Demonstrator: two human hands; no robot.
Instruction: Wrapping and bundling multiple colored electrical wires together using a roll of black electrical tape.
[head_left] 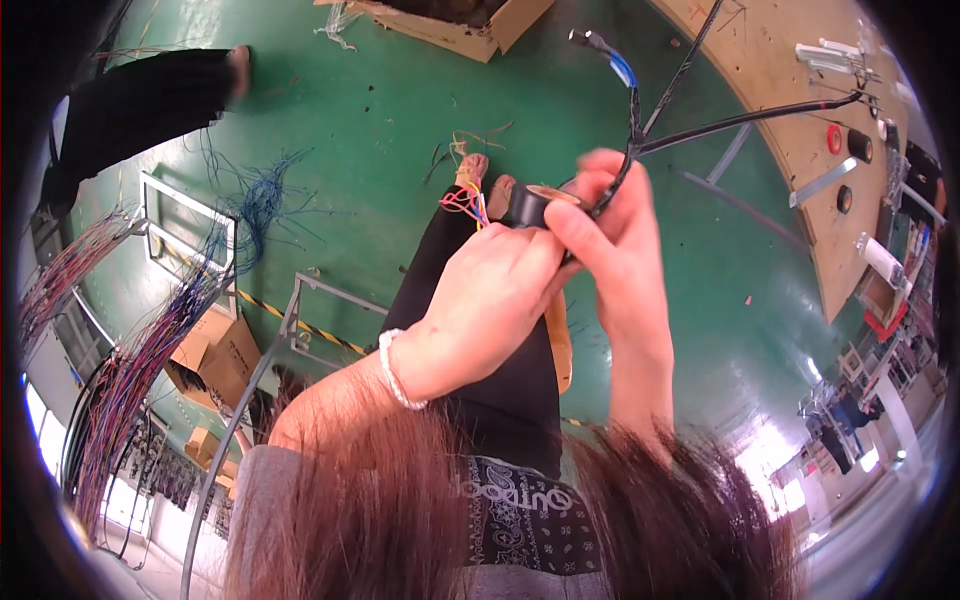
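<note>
A black-wrapped wire harness runs through my hands in front of my body. Its branches spread at the upper right, one ending in a blue-marked tip with dark connectors. My left hand, wearing a white bracelet at the wrist, is closed around the harness. Loose pink, yellow and blue wires stick out beyond its knuckles. A roll of black tape sits between the hands. My right hand is closed, thumb and fingers pinching the roll beside the harness. The exact wrapping point is hidden by my fingers.
A wooden board with pegs and tape rolls stands at the right, supporting the long branches. Wire bundles hang over metal frames at the left. A cardboard box lies ahead on the green floor. Another person's leg is at the upper left.
</note>
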